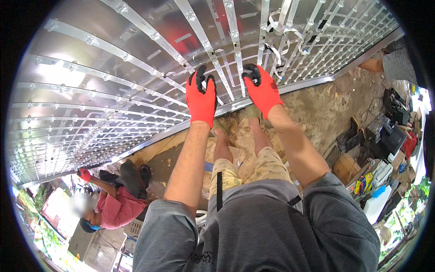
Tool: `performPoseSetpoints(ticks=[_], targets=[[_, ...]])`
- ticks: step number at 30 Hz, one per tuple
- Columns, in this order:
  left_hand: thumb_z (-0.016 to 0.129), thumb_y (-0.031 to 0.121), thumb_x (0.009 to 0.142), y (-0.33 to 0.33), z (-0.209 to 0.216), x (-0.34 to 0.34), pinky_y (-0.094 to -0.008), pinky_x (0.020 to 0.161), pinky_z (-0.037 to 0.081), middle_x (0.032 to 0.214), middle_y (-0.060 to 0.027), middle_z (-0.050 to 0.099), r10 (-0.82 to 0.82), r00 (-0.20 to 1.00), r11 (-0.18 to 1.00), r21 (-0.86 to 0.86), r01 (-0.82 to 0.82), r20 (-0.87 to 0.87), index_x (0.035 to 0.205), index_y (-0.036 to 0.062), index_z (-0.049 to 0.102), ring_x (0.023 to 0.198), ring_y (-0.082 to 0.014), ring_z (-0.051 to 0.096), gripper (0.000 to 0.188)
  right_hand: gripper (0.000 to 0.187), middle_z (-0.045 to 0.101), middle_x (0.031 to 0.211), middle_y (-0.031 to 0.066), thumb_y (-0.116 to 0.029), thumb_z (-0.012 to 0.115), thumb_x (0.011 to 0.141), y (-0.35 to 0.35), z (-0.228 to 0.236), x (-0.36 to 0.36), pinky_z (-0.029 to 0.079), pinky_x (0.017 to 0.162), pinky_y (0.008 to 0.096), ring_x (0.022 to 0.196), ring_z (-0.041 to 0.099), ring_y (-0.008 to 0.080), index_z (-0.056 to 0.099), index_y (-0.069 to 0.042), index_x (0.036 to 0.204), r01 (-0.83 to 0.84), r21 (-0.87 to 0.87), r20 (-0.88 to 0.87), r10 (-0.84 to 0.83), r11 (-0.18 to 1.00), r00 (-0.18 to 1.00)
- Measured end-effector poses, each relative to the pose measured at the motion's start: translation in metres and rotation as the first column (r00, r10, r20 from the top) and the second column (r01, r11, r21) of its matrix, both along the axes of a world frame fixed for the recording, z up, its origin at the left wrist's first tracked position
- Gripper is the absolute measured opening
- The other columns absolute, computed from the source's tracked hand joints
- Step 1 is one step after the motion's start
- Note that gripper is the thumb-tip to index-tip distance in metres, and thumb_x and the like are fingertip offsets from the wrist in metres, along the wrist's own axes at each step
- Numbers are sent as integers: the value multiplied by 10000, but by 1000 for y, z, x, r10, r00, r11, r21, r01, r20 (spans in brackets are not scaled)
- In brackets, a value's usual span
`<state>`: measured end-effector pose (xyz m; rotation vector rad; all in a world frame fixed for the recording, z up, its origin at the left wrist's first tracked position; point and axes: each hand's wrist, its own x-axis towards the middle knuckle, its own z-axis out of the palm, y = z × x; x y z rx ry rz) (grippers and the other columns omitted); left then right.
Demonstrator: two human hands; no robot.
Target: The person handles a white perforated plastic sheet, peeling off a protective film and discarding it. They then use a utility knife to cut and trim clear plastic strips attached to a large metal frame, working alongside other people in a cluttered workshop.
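A large silvery metal panel (136,72) fills the upper half of the view, lined with rows of white LED strips (133,18) dotted with clear lenses. My left hand (200,102), in a red glove with black fingertips, is over the panel near its lower edge. Its thumb and fingers are apart, with nothing visible between them. To its right, my right hand (263,90), gloved alike, has its fingers curled in. A small pale bit shows among those fingertips, too small to name. Loose white strips or ribbon (285,31) dangle on the panel above my right hand.
At lower left a person in a red shirt (120,206) touches the panel's edge with a red-gloved hand (84,174). Another person's arm (371,65) reaches in at the upper right. Boxes and scrap (346,167) are piled at right. Dirt floor (317,109) lies below the panel.
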<state>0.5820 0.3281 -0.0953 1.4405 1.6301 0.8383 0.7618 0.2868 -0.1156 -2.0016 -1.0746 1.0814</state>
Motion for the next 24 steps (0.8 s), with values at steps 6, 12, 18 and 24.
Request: performPoseSetpoints(ticks=[6,12,18,24], targets=[[639,157,891,-32,-43,-42,-325,841,490,1040,-104,677,54,995,953,-301,-26,84,1080,27,678,962,-203,636,232,501,506,1337,135,-332,666,845,31,-6,-24,511,894,424,1132,574,329,550,-171,1305,-288,162,491,176,944,853],[651,232,934,-48,-63,-63,-305,843,499,1080,-78,673,322,848,918,-358,-171,421,1202,6,631,932,-178,633,352,427,537,1299,128,-300,681,834,38,-41,-25,523,865,412,1097,592,318,609,-175,1236,-330,306,588,95,893,803],[670,200,914,-17,-56,-61,-347,905,462,1164,-101,643,530,504,848,-436,-302,682,1237,50,609,988,-206,616,362,402,532,1321,133,-300,673,842,30,-48,-18,518,866,411,1086,596,318,610,-143,1207,-520,5,726,355,854,590],[648,98,907,2,-38,-67,-306,792,518,1013,-77,686,514,537,854,-341,-392,669,1145,9,647,880,-189,650,254,423,617,1203,175,-337,612,902,-28,-48,-36,498,874,411,1055,612,334,578,-107,1255,-189,-201,96,211,961,973]])
